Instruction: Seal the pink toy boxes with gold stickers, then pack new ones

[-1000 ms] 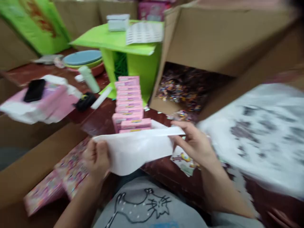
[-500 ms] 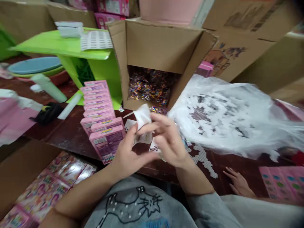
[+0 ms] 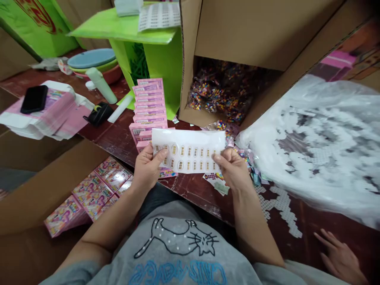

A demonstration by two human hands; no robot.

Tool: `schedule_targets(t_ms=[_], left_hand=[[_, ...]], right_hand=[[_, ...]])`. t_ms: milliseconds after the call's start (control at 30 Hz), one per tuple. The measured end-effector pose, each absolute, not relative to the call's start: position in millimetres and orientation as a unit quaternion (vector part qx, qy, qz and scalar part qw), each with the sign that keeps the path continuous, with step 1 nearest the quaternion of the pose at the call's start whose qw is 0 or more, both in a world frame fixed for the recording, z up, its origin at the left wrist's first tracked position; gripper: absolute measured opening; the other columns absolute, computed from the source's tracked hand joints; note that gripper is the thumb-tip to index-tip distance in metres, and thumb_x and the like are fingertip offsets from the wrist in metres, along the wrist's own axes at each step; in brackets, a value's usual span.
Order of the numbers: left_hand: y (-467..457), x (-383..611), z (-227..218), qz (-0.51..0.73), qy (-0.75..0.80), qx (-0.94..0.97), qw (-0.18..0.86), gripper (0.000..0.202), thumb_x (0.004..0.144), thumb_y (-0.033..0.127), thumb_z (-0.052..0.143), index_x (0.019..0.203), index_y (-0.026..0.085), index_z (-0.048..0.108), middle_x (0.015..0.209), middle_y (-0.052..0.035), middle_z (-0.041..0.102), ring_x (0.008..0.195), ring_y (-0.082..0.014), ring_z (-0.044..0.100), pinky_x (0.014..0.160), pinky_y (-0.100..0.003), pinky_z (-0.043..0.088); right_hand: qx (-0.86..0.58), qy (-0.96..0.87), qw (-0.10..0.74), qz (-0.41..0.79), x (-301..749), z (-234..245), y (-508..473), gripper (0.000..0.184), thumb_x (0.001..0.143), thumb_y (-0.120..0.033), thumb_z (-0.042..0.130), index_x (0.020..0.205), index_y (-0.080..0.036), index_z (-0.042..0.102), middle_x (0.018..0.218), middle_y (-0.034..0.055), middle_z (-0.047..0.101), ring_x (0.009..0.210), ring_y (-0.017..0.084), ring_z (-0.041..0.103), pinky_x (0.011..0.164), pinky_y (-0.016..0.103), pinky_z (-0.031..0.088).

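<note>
A white sticker sheet (image 3: 190, 138) with rows of small oval gold-printed labels is stretched flat between my hands, above the table's front edge. My left hand (image 3: 148, 164) pinches its left end, thumb on top. At the other end my right hand (image 3: 234, 166) grips it the same way. Behind the sheet's left part stands a row of pink boxes (image 3: 150, 113), partly covered by it. Small printed paper slips (image 3: 218, 184) lie on the table just below the sheet's right end.
A cardboard carton (image 3: 190, 59) of bagged colourful beads stands behind. To the right lies a big clear plastic bag (image 3: 326, 150) of white pieces, with grey pegboard pieces (image 3: 285, 209) before it. Another person's hand (image 3: 341, 253) rests lower right. A lower-left carton holds packaged boxes (image 3: 95, 190).
The white sheet, crumpled or folded between my fingers before, is now spread out flat. My hands have moved apart to its two ends. The camera view has turned left.
</note>
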State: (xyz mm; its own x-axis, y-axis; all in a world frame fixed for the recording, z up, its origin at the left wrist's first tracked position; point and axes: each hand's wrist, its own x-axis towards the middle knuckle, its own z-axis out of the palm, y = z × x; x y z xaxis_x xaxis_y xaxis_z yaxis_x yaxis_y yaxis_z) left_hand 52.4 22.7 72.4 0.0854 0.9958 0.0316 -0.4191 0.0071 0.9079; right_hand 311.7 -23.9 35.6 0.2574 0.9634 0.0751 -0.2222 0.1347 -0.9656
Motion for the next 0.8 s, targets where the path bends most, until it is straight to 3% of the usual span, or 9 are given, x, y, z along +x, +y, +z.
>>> schedule_targets(t_ms=[33,100,200,267,333,467,600,700,800], left_hand=[[22.9,50.4,72.6,0.579,0.366,0.413,0.600,0.049,0.073,0.047,0.101,0.105,0.019,0.077,0.098,-0.0050,0.084,0.083,-0.0226,0.081,0.077,-0.035,0.070],[24.0,45.4,74.5,0.584,0.389,0.446,0.555,0.047,0.077,0.048,0.099,0.104,0.017,0.075,0.094,-0.0046,0.083,0.079,-0.0197,0.080,0.073,-0.030,0.068],[26.3,37.8,79.5,0.583,0.396,0.526,0.477,0.066,0.079,0.038,0.099,0.133,0.018,0.067,0.095,-0.0043,0.083,0.076,-0.0177,0.078,0.069,-0.024,0.066],[27.4,33.6,82.2,0.581,0.380,0.571,0.438,0.094,0.083,0.032,0.096,0.161,0.024,0.044,0.103,-0.0046,0.083,0.077,-0.0177,0.079,0.068,-0.025,0.066],[28.7,29.4,83.0,0.581,0.373,0.610,0.389,0.092,0.088,0.030,0.091,0.165,0.027,0.040,0.114,-0.0055,0.082,0.085,-0.0183,0.080,0.074,-0.027,0.068],[32.0,19.9,81.7,0.545,0.409,0.672,0.291,0.037,0.092,0.032,0.087,0.127,0.023,0.079,0.121,-0.0061,0.081,0.106,-0.0210,0.078,0.098,-0.033,0.067],[33.7,8.9,88.9,0.517,0.429,0.703,0.235,0.034,0.090,0.032,0.088,0.123,0.024,0.082,0.112,-0.0042,0.081,0.099,-0.0204,0.076,0.095,-0.036,0.066],[32.7,-0.5,99.7,0.517,0.395,0.745,0.149,0.013,0.087,0.026,0.090,0.098,0.025,0.084,0.095,-0.0014,0.074,0.091,-0.0183,0.070,0.088,-0.032,0.063],[27.5,-4.6,105.6,0.514,0.349,0.761,0.186,0.013,0.086,0.025,0.089,0.085,0.022,0.076,0.120,-0.0058,0.073,0.115,-0.0239,0.069,0.101,-0.039,0.060]], right_hand=[[-0.468,-0.398,0.651,0.445,310.5,37.8,-23.3,0.063,0.071,-0.049,0.099,0.067,-0.023,0.042,0.061,-0.0070,0.047,0.051,0.010,0.044,0.047,0.023,0.042],[-0.477,-0.411,0.652,0.421,312.1,43.1,-24.1,0.046,0.074,-0.046,0.097,0.072,-0.026,0.056,0.064,-0.0065,0.052,0.049,0.010,0.040,0.043,0.023,0.036],[-0.484,-0.433,0.634,0.421,317.6,48.3,-27.6,0.027,0.079,-0.042,0.093,0.097,-0.031,0.075,0.084,-0.0030,0.071,0.060,0.012,0.057,0.049,0.026,0.049],[-0.483,-0.437,0.625,0.430,319.3,49.5,-29.7,0.033,0.081,-0.040,0.092,0.111,-0.034,0.079,0.096,-0.0016,0.078,0.073,0.015,0.069,0.061,0.030,0.061],[-0.484,-0.433,0.627,0.431,319.2,50.2,-31.1,0.039,0.080,-0.039,0.093,0.117,-0.035,0.080,0.103,-0.0012,0.081,0.082,0.017,0.073,0.070,0.034,0.067],[-0.493,-0.440,0.629,0.409,318.7,55.2,-33.9,0.038,0.080,-0.035,0.093,0.116,-0.034,0.082,0.102,-0.0013,0.081,0.081,0.017,0.073,0.069,0.036,0.067],[-0.521,-0.513,0.611,0.303,324.6,68.6,-40.7,0.020,0.083,-0.033,0.091,0.101,-0.037,0.084,0.095,0.0007,0.076,0.086,0.021,0.071,0.077,0.044,0.066],[-0.541,-0.585,0.572,0.194,329.0,81.0,-47.8,0.009,0.085,-0.038,0.090,0.085,-0.038,0.081,0.103,0.0055,0.073,0.106,0.028,0.070,0.094,0.055,0.063],[-0.506,-0.599,0.572,0.241,324.7,86.1,-52.7,0.015,0.089,-0.042,0.086,0.083,-0.034,0.075,0.124,0.0056,0.074,0.122,0.031,0.069,0.102,0.057,0.060]])
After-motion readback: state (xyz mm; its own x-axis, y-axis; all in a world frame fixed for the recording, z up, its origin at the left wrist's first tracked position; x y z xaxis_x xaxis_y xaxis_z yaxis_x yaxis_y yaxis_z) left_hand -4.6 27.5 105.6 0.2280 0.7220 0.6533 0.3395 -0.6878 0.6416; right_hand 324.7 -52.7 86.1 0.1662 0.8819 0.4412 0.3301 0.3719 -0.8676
